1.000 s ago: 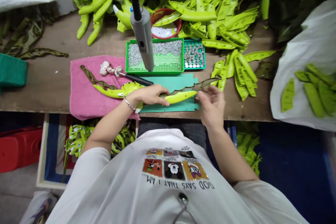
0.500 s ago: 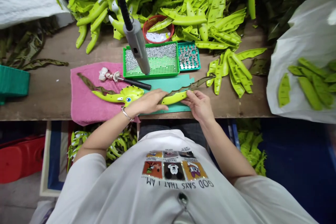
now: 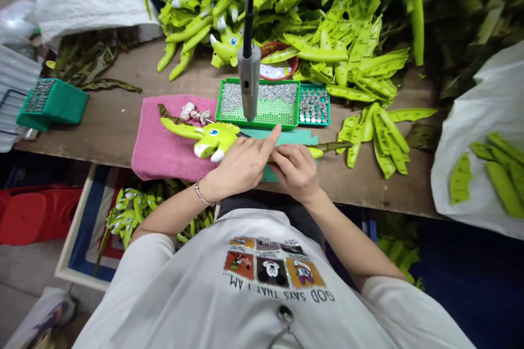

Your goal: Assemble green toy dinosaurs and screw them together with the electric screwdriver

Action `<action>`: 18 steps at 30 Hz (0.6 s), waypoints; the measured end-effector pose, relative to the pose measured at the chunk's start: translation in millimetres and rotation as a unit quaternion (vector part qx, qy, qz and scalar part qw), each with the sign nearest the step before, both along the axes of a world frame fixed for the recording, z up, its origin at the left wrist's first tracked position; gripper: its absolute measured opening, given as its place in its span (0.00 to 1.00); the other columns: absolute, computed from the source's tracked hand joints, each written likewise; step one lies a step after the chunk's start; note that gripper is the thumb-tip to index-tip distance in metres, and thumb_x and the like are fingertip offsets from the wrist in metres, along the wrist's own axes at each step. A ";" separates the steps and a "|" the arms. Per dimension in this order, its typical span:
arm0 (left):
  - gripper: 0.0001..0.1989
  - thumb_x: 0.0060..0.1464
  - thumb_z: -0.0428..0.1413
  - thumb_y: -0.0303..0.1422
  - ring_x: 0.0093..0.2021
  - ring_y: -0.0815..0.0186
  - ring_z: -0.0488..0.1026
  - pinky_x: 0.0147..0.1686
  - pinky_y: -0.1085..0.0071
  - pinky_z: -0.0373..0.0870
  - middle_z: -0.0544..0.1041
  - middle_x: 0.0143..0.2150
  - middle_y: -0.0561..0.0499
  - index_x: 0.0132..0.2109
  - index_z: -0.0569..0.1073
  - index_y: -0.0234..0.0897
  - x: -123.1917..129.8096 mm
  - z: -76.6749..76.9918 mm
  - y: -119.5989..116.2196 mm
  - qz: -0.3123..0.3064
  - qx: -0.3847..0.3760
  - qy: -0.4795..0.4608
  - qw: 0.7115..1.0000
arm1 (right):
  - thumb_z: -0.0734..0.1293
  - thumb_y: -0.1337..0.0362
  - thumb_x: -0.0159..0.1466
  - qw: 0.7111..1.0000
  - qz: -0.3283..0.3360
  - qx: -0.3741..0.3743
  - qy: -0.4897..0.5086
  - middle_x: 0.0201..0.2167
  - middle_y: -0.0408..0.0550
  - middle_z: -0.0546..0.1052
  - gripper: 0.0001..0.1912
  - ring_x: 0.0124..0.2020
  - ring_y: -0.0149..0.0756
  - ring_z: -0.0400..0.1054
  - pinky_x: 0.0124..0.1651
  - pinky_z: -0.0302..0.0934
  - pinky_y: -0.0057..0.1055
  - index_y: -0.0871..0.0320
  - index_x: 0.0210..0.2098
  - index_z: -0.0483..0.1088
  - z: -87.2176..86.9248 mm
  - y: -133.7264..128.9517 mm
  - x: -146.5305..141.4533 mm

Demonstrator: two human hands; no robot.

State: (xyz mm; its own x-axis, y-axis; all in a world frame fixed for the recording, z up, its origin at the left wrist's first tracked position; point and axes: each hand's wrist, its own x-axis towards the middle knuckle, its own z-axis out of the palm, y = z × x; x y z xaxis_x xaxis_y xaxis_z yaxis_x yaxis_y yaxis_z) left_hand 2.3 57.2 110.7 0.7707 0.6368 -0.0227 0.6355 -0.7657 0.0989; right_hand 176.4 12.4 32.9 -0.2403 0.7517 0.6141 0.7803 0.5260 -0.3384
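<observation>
A lime-green plastic dinosaur toy (image 3: 223, 136), with a frilled head, blue eye and white horns, lies over the pink cloth (image 3: 151, 142) and the teal mat (image 3: 303, 135). Long brownish-green strips (image 3: 333, 145) run along it and stick out at both ends. My left hand (image 3: 243, 161) is closed over the toy just behind its head, index finger stretched out. Against it, my right hand (image 3: 297, 172) grips the toy's body with bent fingers, which hide the middle part. A hammer lies behind, mostly covered, its rag-wrapped head (image 3: 195, 113) showing.
Above the bench hangs a grey electric screwdriver (image 3: 249, 82). Beyond it stand a green tray (image 3: 282, 101) of small metal screws, a teal tray (image 3: 314, 104) of round metal pieces, and a red basket (image 3: 291, 68). Green parts (image 3: 368, 60) pile up behind; a white sack (image 3: 454, 120) stands right.
My right hand has moved left from the toy's far end to beside my left hand. The toy has turned, so its head and horns face differently. The view has shifted.
</observation>
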 end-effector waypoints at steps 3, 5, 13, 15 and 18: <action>0.27 0.65 0.47 0.26 0.48 0.56 0.76 0.45 0.62 0.68 0.78 0.53 0.38 0.69 0.58 0.28 3.5 -2.2 3.0 -0.002 0.063 0.000 0.998 | 0.66 0.68 0.67 0.999 0.008 0.033 0.008 0.40 0.52 0.80 0.12 0.47 0.42 0.74 0.50 0.70 0.42 0.52 0.49 0.75 4.2 9.2 2.8; 0.21 0.68 0.45 0.27 0.46 0.58 0.77 0.43 0.64 0.68 0.79 0.53 0.38 0.65 0.65 0.29 4.2 -6.7 8.4 -0.019 0.100 -0.017 0.995 | 0.67 0.69 0.66 0.997 0.010 0.070 0.011 0.40 0.52 0.80 0.13 0.47 0.42 0.75 0.50 0.71 0.41 0.52 0.48 0.75 7.9 13.0 4.4; 0.18 0.69 0.46 0.28 0.46 0.58 0.79 0.44 0.63 0.73 0.80 0.51 0.38 0.61 0.68 0.30 3.6 -26.5 -6.9 -0.018 0.054 -0.038 0.998 | 0.69 0.72 0.62 0.990 0.061 0.123 -0.004 0.37 0.51 0.80 0.14 0.41 0.40 0.75 0.45 0.74 0.40 0.55 0.47 0.75 2.6 5.4 7.0; 0.22 0.66 0.48 0.27 0.56 0.56 0.75 0.52 0.60 0.73 0.75 0.60 0.36 0.65 0.64 0.31 -5.5 -32.5 -21.2 -0.006 0.010 -0.065 0.998 | 0.68 0.70 0.63 0.992 0.081 0.095 -0.023 0.38 0.51 0.80 0.13 0.43 0.41 0.76 0.47 0.74 0.42 0.53 0.46 0.76 -9.6 -2.1 10.6; 0.31 0.62 0.54 0.29 0.70 0.51 0.60 0.66 0.51 0.63 0.63 0.70 0.33 0.70 0.56 0.33 -35.5 -36.8 -31.3 0.033 -0.036 -0.126 0.991 | 0.66 0.70 0.64 0.993 0.098 0.042 -0.042 0.41 0.53 0.80 0.14 0.43 0.41 0.76 0.45 0.75 0.42 0.52 0.47 0.76 -26.1 -10.3 17.4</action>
